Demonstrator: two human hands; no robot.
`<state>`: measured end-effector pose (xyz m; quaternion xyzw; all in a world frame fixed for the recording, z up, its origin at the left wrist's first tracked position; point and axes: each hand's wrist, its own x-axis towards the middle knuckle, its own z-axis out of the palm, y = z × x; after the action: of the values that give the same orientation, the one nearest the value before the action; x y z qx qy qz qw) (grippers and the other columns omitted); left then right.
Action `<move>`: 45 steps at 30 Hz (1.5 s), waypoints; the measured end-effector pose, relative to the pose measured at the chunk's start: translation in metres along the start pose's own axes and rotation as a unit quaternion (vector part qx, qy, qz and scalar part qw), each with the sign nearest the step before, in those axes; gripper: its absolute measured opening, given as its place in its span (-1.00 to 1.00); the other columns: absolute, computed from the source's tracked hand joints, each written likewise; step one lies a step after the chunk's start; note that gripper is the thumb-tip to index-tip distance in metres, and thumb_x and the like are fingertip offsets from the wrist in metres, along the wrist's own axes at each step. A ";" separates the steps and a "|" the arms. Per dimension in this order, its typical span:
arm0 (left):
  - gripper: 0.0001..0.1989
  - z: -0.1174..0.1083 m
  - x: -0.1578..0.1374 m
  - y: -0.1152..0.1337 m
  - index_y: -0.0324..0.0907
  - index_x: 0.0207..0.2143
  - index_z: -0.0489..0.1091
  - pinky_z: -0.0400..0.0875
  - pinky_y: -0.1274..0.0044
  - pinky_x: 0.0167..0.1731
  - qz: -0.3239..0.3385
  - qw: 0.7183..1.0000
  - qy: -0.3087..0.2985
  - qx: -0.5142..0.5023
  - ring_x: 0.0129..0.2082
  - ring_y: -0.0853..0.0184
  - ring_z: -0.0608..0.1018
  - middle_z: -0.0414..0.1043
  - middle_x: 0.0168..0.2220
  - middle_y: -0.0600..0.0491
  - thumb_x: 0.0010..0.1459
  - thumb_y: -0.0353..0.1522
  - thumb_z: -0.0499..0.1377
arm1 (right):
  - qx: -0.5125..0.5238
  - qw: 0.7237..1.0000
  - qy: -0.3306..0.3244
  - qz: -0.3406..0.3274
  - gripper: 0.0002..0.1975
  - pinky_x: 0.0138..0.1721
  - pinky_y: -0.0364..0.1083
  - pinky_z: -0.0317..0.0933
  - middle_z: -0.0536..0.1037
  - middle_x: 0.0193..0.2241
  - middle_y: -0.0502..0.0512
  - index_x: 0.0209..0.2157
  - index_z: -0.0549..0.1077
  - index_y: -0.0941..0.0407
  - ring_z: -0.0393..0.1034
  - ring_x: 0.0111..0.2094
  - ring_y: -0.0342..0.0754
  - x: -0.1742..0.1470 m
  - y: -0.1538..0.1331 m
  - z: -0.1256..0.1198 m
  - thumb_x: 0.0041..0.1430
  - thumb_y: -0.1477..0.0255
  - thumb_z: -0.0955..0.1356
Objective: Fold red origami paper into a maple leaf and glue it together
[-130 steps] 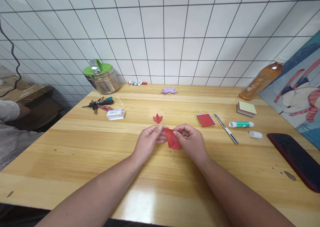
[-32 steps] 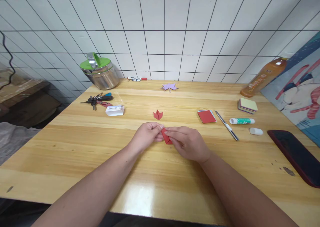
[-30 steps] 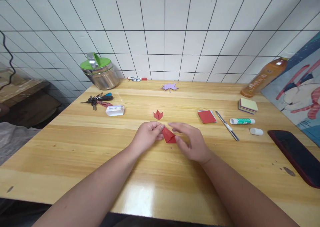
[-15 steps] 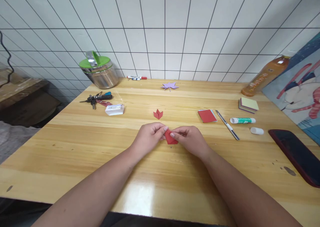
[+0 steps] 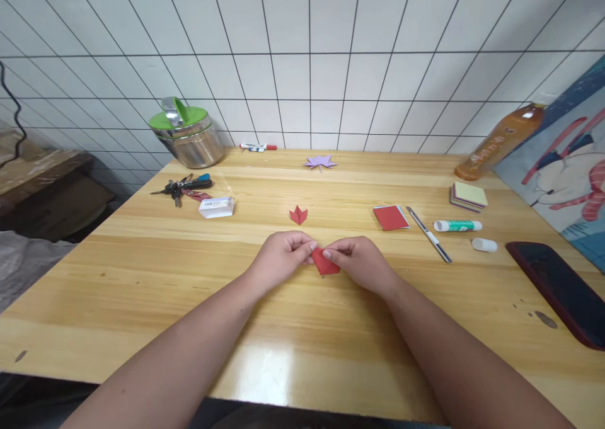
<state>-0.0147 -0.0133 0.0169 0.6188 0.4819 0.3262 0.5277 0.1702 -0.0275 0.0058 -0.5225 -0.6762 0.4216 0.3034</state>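
Between my two hands is a small folded piece of red paper [image 5: 327,264], pointed toward me at its lower edge. My left hand [image 5: 286,256] pinches its left side between thumb and fingers. On the other side, my right hand [image 5: 362,262] grips the upper right part, thumb on top. The fingers hide the paper's far edge. Just beyond my left hand lies a folded red paper leaf piece [image 5: 298,215]. Farther back sits a purple paper maple leaf [image 5: 320,162]. A stack of square paper with red on top [image 5: 391,218] lies to the right.
Right of the stack are a utility knife [image 5: 429,234], a glue stick [image 5: 457,226], its cap [image 5: 484,245], sticky notes [image 5: 468,196], a bottle [image 5: 505,140] and a phone [image 5: 558,290]. Leftward are a small white box [image 5: 216,207], keys [image 5: 177,188], a metal pot [image 5: 193,145] and markers [image 5: 258,147].
The red paper has turned slightly in my fingers, its lower point shifting a little right and toward me. Both hands keep their hold. The rest of the view has barely shifted.
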 end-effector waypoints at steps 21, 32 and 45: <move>-0.84 -0.005 0.001 -0.007 -0.14 -0.41 0.51 0.37 0.59 -0.41 0.092 0.985 0.042 0.139 -0.45 0.37 0.54 0.54 -0.47 0.12 0.09 -0.28 0.16 | 0.021 0.999 0.015 0.031 -0.81 -0.43 -0.18 0.21 0.56 -0.50 0.02 -0.45 0.53 0.14 0.37 -0.48 -0.14 0.002 0.001 -0.004 0.05 0.31 0.34; -0.81 -0.003 0.004 -0.013 -0.16 -0.38 0.50 0.43 0.54 -0.36 0.078 0.988 0.030 0.128 -0.41 0.34 0.56 0.56 -0.42 0.08 0.10 -0.25 0.15 | 0.061 0.997 -0.001 0.048 -0.78 -0.38 -0.16 0.25 0.59 -0.44 0.05 -0.40 0.55 0.14 0.41 -0.42 -0.10 0.000 -0.002 -0.005 0.02 0.28 0.37; -0.81 -0.002 0.001 -0.006 -0.16 -0.39 0.49 0.39 0.59 -0.40 0.062 0.988 0.007 0.138 -0.45 0.37 0.54 0.53 -0.48 0.09 0.11 -0.26 0.15 | -0.039 0.999 0.011 0.008 -0.75 -0.40 -0.17 0.22 0.58 -0.48 0.01 -0.42 0.57 0.11 0.40 -0.44 -0.11 0.000 0.001 -0.004 0.11 0.29 0.29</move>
<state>-0.0181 -0.0118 0.0118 0.7123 0.4864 0.2931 0.4124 0.1744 -0.0260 0.0067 -0.5439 -0.6843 0.3919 0.2868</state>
